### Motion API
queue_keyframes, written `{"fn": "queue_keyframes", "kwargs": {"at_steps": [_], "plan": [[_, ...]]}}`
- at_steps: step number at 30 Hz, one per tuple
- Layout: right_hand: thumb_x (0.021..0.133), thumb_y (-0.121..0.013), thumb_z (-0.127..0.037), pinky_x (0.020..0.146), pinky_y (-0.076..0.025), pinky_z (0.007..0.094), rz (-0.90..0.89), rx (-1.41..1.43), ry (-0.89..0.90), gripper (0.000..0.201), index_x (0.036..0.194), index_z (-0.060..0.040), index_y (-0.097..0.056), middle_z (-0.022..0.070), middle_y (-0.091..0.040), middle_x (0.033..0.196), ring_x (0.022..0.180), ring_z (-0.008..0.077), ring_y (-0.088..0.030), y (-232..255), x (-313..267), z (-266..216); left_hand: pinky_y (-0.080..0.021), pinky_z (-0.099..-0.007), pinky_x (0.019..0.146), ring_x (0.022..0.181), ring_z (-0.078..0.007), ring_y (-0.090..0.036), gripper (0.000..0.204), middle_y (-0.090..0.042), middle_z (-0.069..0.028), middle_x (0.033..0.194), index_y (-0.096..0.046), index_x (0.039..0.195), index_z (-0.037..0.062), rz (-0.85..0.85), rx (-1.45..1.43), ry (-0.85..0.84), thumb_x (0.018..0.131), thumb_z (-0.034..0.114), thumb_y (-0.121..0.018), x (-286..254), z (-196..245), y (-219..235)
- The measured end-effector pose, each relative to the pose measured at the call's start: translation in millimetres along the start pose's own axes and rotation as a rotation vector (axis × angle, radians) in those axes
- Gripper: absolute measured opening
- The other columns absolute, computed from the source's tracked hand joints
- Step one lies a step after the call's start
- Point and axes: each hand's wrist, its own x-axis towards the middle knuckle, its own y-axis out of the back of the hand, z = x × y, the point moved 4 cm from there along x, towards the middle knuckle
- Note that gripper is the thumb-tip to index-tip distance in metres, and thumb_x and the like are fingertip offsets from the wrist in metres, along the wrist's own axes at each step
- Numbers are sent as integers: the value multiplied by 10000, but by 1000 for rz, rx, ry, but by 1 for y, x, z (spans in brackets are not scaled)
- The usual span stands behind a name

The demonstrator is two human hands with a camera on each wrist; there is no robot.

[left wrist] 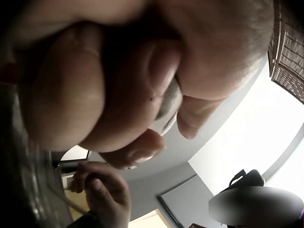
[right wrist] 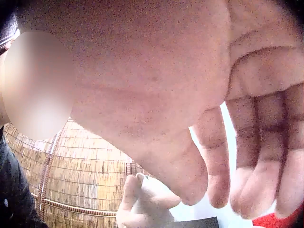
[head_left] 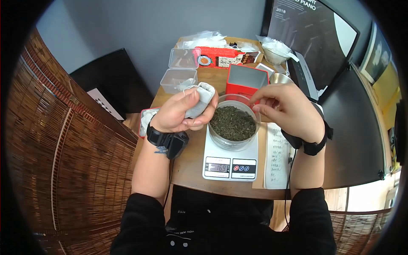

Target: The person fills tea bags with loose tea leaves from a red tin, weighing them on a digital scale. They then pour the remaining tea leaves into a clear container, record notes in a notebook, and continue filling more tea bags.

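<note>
My left hand (head_left: 174, 108) grips a small white drawstring tea bag (head_left: 202, 102) between thumb and fingers, its strings showing at the top. Grey-green filling shows through the cloth. Beside it, a round clear tub (head_left: 231, 145) of dried tea leaves (head_left: 233, 123) stands on a white kitchen scale (head_left: 210, 148), whose display seems to read 169. Over the tub's right rim hangs my right hand (head_left: 291, 108), fingers loosely bent, nothing seen in them. The right wrist view shows its fingers (right wrist: 254, 190) long and relaxed. In the left wrist view, curled fingers (left wrist: 128, 104) mostly hide the bag.
Behind the tub stands an open red tin (head_left: 242, 90), with a metal cup (head_left: 280, 78) beside it. An open clear plastic box (head_left: 170, 78) is at the back left. A notebook (head_left: 276, 170) lies right of the scale. Red packaging (head_left: 221, 53) and a bowl (head_left: 274, 57) sit farther back.
</note>
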Motion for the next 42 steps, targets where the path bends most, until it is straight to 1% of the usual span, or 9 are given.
{"fn": "queue_keyframes", "kwargs": {"at_steps": [5,13,23,29,34,36,37,40,42], "plan": [[936,-801,-61,679,-538,279,49,19,134,136,1056,0,-779,90,-736,819,721,151,-699,-2,-4,0,-246,-195,387,444,-20,-309,600,-539,-61,658,-582,1202,-24,-9,-223,192,1171,543,-389,1,-1,-6],[884,-807,-18,692,-528,311,288,70,450,346,1228,-44,-778,74,-720,876,731,186,-639,5,-13,-29,-253,-199,378,420,-31,-307,569,-566,-91,654,-603,1172,-38,68,-212,260,1188,479,-365,17,1,-37],[891,-819,-124,707,-561,377,327,66,479,221,1102,-83,-769,86,-700,883,774,268,-699,8,-23,-29,-286,-200,404,454,-39,-339,581,-578,-93,707,-610,1184,-49,190,-86,271,1193,470,-350,25,6,-55],[861,-858,-154,719,-560,366,425,78,418,264,1086,-63,-754,75,-693,890,767,252,-674,17,-26,-35,-295,-221,455,513,-46,-375,606,-589,-75,762,-610,1200,-35,109,-28,252,1184,514,-355,30,7,-60],[822,-892,-101,668,-501,305,415,199,545,261,1046,-31,-777,67,-706,920,719,176,-610,8,-18,-33,-291,-225,497,541,-45,-370,664,-588,-52,791,-612,1206,-17,84,57,186,1156,601,-377,40,0,-66],[822,-895,-107,641,-482,302,430,198,533,207,975,-30,-779,55,-694,868,686,167,-579,7,-18,-33,-419,-226,635,702,-80,-544,743,-656,-82,921,-598,1298,-28,-93,124,162,1125,666,-396,46,1,-66],[827,-889,-100,626,-476,300,426,198,514,182,951,-30,-776,48,-686,837,673,159,-572,7,-19,-33,-419,-226,635,702,-80,-544,743,-656,-82,921,-598,1298,-28,-92,124,161,1125,666,-396,46,-1,-73],[840,-856,-100,617,-499,331,426,153,481,133,913,-46,-758,52,-676,784,667,197,-612,10,-21,-35,-493,-279,862,992,-140,-644,794,-696,-106,1125,-567,1398,-36,270,432,-104,1111,688,-414,45,9,-77],[850,-829,-105,623,-529,364,429,114,465,108,898,-62,-742,64,-674,763,673,242,-660,10,-22,-36,-449,-353,1065,1237,-177,-603,793,-683,-114,1280,-535,1457,-44,297,690,-259,1106,663,-457,33,27,-76]]}}
